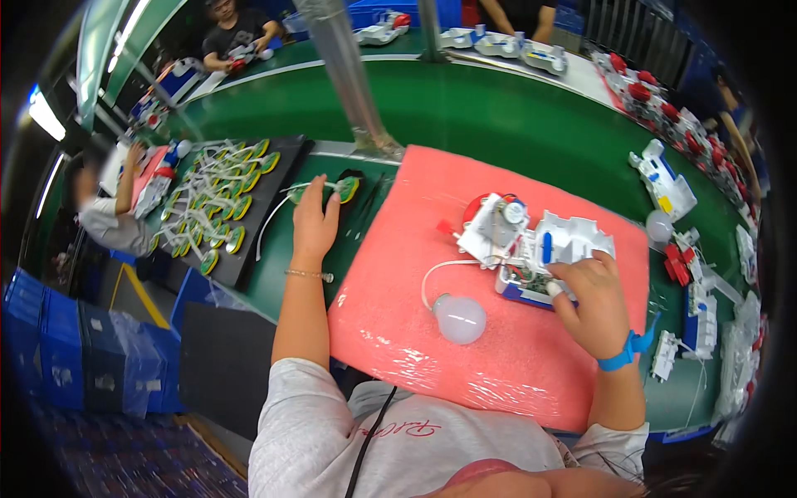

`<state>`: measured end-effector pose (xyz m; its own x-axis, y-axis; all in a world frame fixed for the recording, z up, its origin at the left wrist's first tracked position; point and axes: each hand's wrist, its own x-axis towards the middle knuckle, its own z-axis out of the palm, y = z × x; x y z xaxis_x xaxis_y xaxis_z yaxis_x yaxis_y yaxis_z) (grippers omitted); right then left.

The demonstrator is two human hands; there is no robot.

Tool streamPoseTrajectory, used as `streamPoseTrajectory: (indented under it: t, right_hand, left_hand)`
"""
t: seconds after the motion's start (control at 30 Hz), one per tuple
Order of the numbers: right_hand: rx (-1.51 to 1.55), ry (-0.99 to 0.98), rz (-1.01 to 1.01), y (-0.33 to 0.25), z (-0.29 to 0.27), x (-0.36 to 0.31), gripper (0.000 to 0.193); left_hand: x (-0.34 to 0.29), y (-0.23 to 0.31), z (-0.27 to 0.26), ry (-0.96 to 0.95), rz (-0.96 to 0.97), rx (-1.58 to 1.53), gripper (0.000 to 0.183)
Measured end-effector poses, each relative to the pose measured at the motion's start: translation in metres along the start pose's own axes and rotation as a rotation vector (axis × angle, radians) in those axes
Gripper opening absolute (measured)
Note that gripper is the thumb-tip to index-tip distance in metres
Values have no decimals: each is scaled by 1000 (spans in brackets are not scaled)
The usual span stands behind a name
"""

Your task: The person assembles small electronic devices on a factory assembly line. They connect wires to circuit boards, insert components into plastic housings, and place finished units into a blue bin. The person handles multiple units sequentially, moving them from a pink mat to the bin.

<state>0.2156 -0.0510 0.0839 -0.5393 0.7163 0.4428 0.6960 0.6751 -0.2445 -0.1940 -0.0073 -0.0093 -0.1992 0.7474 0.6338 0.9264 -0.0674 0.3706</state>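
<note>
My left hand (314, 224) reaches past the pad's left side, fingers stretched out and thumb apart. It is at a round green-and-yellow part (346, 189) with a white wire (271, 222); I cannot tell whether the fingertips touch it. My right hand (594, 303) grips the right side of an opened white plastic housing (573, 236) with blue trim, and its thumb wears a white finger cover. Inside the housing sit wires and a circuit board (540, 282). A white mechanism (491, 232) with a red part adjoins it on the left. A white wire leads to a frosted bulb (461, 320) below.
The housing lies on a pink foam pad (398, 324) on a green worktable (498, 104). A dark tray (278, 178) of several wired green parts stands left. More white housings (667, 184) and red parts line the right side. A metal post (344, 70) rises ahead. Other people sit nearby.
</note>
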Motion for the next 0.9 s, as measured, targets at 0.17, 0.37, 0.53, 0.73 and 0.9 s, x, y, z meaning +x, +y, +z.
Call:
streamPoseTrajectory:
  t: [0.17, 0.37, 0.53, 0.73, 0.9]
  right_hand:
    - [24, -27, 7, -4, -9, -4, 24]
    - [53, -70, -16, -5, -5, 0, 22]
    - [49, -94, -47, -9, -9, 0, 20]
    - [129, -35, -17, -5, -23, -4, 19]
    - [374, -98, 14, -11, -12, -3, 18]
  left_hand:
    - [-8, -61, -33, 78, -77, 558, 44]
    - [-27, -74, -33, 50, -76, 517, 32]
    - [-19, -56, -55, 10, -220, 448, 17]
    - [12, -21, -101, 6, -702, -752, 13]
    - [27, 50, -98, -47, -639, -1848, 16]
